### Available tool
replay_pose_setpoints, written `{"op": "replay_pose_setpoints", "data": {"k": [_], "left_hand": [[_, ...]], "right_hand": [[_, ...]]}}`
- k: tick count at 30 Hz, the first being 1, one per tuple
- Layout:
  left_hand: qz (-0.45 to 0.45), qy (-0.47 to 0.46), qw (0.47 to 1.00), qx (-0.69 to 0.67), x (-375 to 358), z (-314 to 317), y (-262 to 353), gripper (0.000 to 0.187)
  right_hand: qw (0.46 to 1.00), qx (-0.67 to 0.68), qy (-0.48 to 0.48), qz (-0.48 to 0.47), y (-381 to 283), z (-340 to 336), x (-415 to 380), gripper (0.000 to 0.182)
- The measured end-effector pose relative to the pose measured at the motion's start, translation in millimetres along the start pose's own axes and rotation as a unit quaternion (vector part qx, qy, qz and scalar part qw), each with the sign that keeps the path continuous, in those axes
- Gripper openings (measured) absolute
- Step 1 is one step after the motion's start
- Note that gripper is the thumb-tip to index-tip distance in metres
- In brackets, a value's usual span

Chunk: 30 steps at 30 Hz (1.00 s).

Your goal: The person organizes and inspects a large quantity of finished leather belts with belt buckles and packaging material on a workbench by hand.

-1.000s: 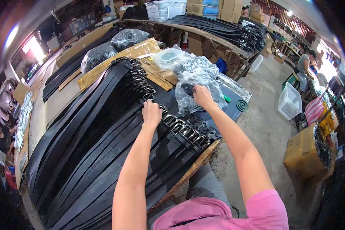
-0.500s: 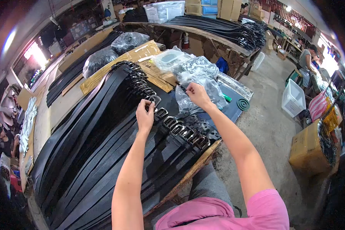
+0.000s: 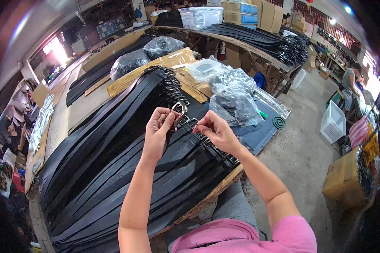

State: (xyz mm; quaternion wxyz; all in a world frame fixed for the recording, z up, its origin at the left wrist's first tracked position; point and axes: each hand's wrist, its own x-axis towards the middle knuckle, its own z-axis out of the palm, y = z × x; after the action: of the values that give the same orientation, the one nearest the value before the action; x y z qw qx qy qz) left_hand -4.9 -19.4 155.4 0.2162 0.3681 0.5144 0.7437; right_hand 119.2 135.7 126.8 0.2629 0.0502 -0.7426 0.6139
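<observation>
Many black belts (image 3: 114, 143) lie side by side on the table, their metal buckles lined up along the right-hand end. My left hand (image 3: 157, 137) is closed around the end of one belt, and its silver buckle (image 3: 180, 108) sticks up past the fingertips. Just right of that buckle, my right hand (image 3: 218, 134) pinches a small dark piece too tiny to name. The two hands are apart, above the buckle row. Beyond my right hand sits a clear plastic bag (image 3: 234, 105) with dark pieces inside.
A clear plastic container (image 3: 205, 67) and flattened cardboard (image 3: 152, 69) lie farther back. A green coil (image 3: 278, 122) rests at the table's right corner. On the floor to the right stand a white bin (image 3: 333, 122) and a carton (image 3: 344, 177). Another person (image 3: 351, 82) works at the far right.
My right hand has come back from the plastic bag toward my left hand. My left hand has lifted a belt's buckle end from the row. The whole view has shifted slightly.
</observation>
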Motion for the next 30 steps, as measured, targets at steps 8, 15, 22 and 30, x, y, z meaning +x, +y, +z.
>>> {"op": "replay_pose_setpoints", "data": {"k": [8, 15, 22, 30], "left_hand": [[0.003, -0.049, 0.995, -0.083, -19, 11, -3, 0.014], [-0.037, -0.069, 0.997, -0.013, -29, 23, -4, 0.014], [-0.042, -0.089, 0.995, -0.033, -30, 23, -5, 0.014], [-0.055, -0.098, 0.992, -0.051, -33, 23, -11, 0.016]], "right_hand": [[0.993, 0.112, 0.021, -0.003, -36, 10, -4, 0.034], [0.996, 0.078, -0.035, -0.011, -52, 8, -11, 0.041], [0.997, 0.052, -0.051, 0.010, -62, 0, -14, 0.039], [0.991, 0.093, -0.082, 0.051, -68, -4, -15, 0.036]]}}
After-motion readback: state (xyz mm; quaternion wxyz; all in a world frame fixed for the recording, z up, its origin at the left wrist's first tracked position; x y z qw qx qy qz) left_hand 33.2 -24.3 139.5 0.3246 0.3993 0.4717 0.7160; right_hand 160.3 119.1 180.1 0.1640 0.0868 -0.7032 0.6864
